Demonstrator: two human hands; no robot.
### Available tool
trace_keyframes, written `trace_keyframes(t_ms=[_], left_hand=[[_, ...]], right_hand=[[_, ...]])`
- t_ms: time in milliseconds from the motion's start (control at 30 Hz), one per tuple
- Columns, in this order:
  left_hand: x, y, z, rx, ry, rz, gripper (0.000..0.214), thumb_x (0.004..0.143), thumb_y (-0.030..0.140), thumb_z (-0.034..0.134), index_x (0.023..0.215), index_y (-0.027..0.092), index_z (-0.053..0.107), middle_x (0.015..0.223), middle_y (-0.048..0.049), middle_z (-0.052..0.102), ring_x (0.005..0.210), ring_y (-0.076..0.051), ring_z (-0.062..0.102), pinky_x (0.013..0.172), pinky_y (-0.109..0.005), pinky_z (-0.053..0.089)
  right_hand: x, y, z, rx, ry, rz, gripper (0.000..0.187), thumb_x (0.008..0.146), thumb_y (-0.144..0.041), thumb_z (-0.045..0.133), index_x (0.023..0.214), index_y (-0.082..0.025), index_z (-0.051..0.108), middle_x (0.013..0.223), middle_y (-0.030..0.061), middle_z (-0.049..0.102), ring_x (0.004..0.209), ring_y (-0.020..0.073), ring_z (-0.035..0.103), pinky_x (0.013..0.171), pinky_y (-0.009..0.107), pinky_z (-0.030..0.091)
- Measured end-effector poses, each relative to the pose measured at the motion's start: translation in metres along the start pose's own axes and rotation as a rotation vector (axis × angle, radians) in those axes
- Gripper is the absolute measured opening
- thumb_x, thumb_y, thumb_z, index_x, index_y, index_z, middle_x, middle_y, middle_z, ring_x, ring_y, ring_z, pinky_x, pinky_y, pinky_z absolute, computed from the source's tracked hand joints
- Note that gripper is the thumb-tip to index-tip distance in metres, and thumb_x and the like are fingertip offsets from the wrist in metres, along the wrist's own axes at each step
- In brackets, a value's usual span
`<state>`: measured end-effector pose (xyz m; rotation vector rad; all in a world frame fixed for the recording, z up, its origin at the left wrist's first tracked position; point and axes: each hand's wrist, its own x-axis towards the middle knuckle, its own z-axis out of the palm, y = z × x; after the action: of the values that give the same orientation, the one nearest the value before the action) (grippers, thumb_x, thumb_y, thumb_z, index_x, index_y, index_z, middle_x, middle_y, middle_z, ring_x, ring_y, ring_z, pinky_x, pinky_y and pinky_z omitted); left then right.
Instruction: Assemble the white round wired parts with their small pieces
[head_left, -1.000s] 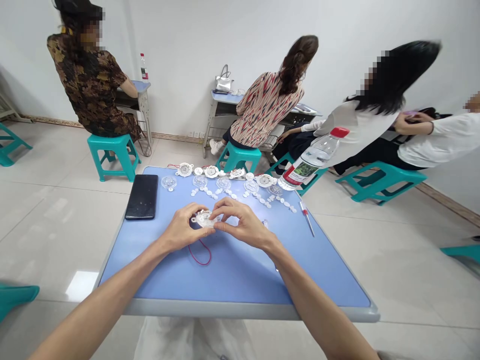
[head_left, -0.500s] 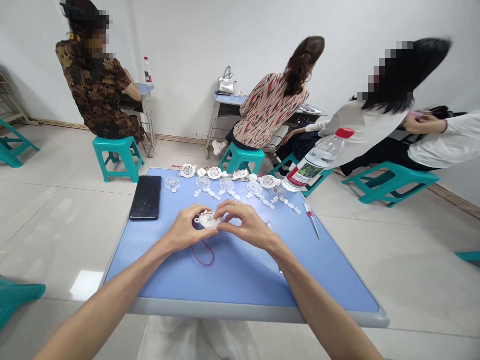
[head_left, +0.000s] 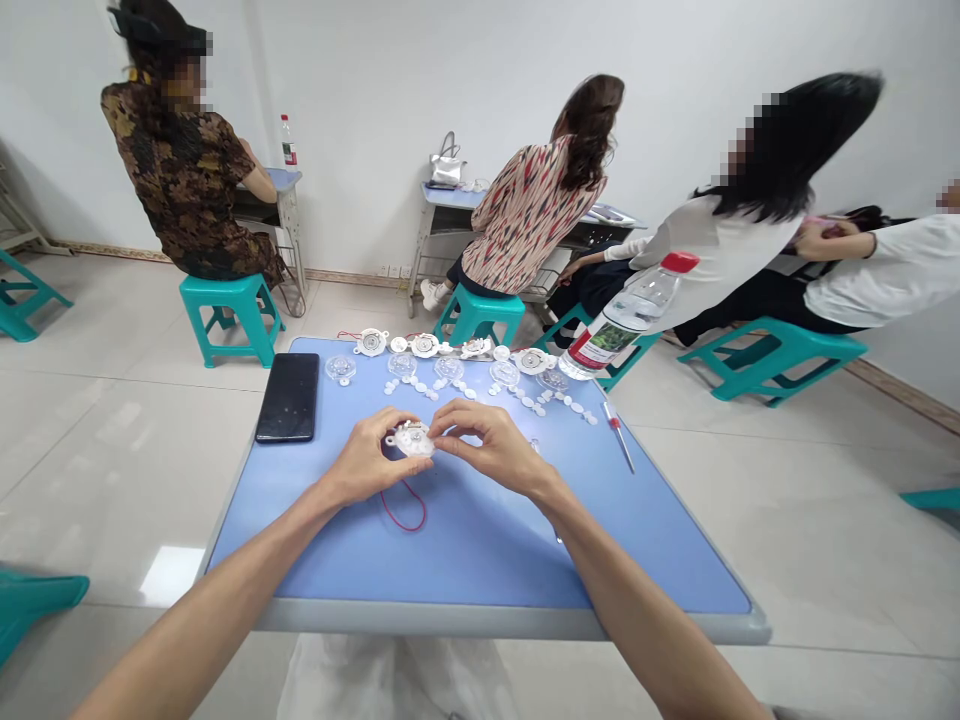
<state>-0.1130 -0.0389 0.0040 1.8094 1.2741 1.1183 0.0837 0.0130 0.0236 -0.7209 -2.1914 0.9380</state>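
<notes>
The left hand [head_left: 366, 458] and right hand [head_left: 487, 450] together pinch a small round white-and-clear plastic housing [head_left: 411, 438] by its edges, held just above the middle of the blue bench [head_left: 480, 620]. The fingers hide much of it, so the work on it is hard to make out. A thin red wire [head_left: 403, 507] loops below the hands, apparently running up from the housing. A row of white plastic discs and clear domes [head_left: 450, 368] lines the far edge. A black smartphone [head_left: 287, 397] lies to the left, a red-handled screwdriver [head_left: 619, 437] to the right. Open blue surface stretches toward the near grey rim.
</notes>
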Motion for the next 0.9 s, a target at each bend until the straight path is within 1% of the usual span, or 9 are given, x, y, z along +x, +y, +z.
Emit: trace_keyframes(t_ms=[300,900], left_hand=[[0.0000,-0.0022,0.0014,-0.031,0.000,-0.010,0.039,0.070,0.031,0.078,0.104,0.017,0.064,0.094,-0.0025,0.063,0.083,-0.016,0.057,0.073,-0.026,0.043],[-0.0010,0.0001,0.0006,-0.035,-0.005,-0.037,0.040,0.069,0.032,0.077,0.105,0.018,0.064,0.093,-0.0023,0.063,0.081,-0.016,0.057,0.070,-0.025,0.045]], right_hand=[[0.0010,0.0003,0.0002,-0.028,0.002,-0.037,0.010,0.086,-0.021,0.063,0.086,-0.022,0.073,0.091,0.0037,0.069,0.080,0.0145,0.064,0.071,0.027,0.055],[0.0009,-0.0007,-0.0006,0.072,0.001,0.026,0.013,0.086,-0.031,0.063,0.090,-0.023,0.073,0.096,0.0061,0.067,0.089,0.0177,0.065,0.073,0.031,0.058]])
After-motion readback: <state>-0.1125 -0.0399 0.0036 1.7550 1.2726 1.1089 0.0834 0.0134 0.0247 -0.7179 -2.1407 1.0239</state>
